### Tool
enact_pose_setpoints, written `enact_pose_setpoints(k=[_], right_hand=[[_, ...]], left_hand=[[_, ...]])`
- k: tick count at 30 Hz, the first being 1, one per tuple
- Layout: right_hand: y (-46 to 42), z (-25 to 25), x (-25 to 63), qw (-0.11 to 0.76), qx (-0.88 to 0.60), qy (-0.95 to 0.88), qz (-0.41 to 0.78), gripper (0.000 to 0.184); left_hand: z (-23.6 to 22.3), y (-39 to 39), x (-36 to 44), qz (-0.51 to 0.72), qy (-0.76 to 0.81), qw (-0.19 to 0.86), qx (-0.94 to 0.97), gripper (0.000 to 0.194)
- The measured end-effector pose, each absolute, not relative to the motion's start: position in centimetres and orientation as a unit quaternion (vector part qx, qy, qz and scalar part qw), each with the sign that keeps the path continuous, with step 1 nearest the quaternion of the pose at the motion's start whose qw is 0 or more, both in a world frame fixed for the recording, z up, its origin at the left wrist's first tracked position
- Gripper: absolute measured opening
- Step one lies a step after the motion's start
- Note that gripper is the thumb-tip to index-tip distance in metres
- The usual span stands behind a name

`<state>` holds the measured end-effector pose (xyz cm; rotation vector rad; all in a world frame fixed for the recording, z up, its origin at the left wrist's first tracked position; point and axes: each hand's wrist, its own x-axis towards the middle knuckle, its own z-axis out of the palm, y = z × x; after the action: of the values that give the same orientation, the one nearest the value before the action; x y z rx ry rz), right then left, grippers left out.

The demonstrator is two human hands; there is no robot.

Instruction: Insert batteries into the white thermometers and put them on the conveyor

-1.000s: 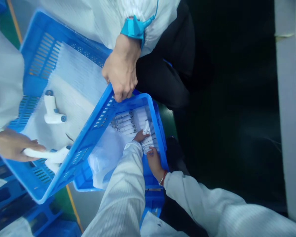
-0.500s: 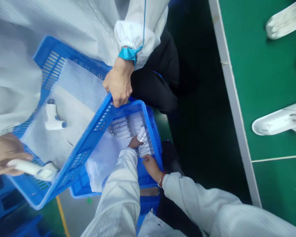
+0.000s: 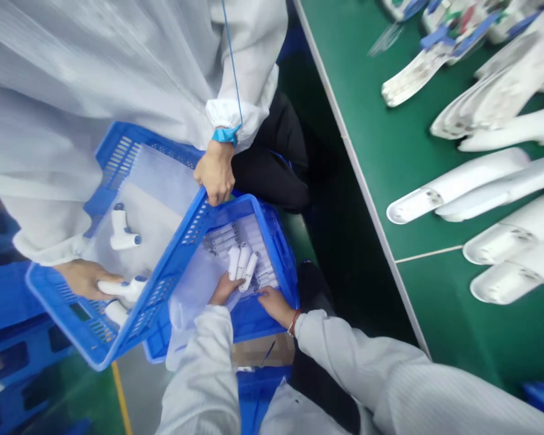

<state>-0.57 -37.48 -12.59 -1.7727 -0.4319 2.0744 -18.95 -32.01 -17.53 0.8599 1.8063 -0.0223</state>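
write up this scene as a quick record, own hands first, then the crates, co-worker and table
left hand: holds fanned-out white pieces by their near ends
right hand: fingertips by packed white parts; grip unclear
lower crate: blue; contains those parts and a translucent plastic sheet
upper crate: blue, slatted; overlaps the lower crate in view
co-worker's strapped hand: on the upper crate's rim
co-worker's other hand: holds a white device
table: green, with white casings

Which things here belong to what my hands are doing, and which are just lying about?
Seemingly in use:
- white parts in left hand
- packed parts beside right hand
- lower crate

Seemingly lying about:
- white shells on green table
- cardboard
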Motion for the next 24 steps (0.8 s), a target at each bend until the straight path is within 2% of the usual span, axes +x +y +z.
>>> enact_pose_setpoints(k=[3,6,9,12,16,18,20,22,24], right_hand=[[-37.0,-9.3,0.4,0.214,-0.634,-0.155,0.727,0.037],[-36.4,-4.7,2.2,0.271,-0.591,-0.135,0.748,0.054],[-35.8,0.3,5.0,0.392,-0.538,-0.13,0.735,0.045],[-35.8,4.9,9.3,0.507,-0.542,-0.146,0.654,0.042],[-36.4,8.8,18.2,0.577,-0.64,-0.128,0.49,0.048],[-37.2,9.6,23.5,0.536,-0.741,-0.121,0.386,0.043],[-38.1,9.9,28.5,0.42,-0.849,-0.124,0.296,0.038],[-39.0,9.7,32.4,0.348,-0.896,-0.121,0.248,0.032],[-39.7,9.1,34.8,0.323,-0.911,-0.115,0.23,0.028]], left_hand=[[-11.0,-33.7,-18.5,0.029,0.757,0.54,0.366,0.04],[-4.2,-35.1,-16.9,0.06,0.745,0.539,0.388,0.052],[1.8,-34.9,-13.7,0.048,0.703,0.557,0.44,0.054],[6.5,-33.0,-8.2,0.026,0.662,0.561,0.497,0.054],[9.8,-30.2,0.9,0.035,0.594,0.544,0.592,0.053],[10.0,-29.3,5.3,0.042,0.55,0.528,0.646,0.048],[9.3,-29.1,9.0,0.043,0.515,0.513,0.685,0.041],[8.2,-29.3,12.0,0.04,0.505,0.498,0.704,0.032],[7.2,-29.8,14.1,0.036,0.511,0.484,0.709,0.026]])
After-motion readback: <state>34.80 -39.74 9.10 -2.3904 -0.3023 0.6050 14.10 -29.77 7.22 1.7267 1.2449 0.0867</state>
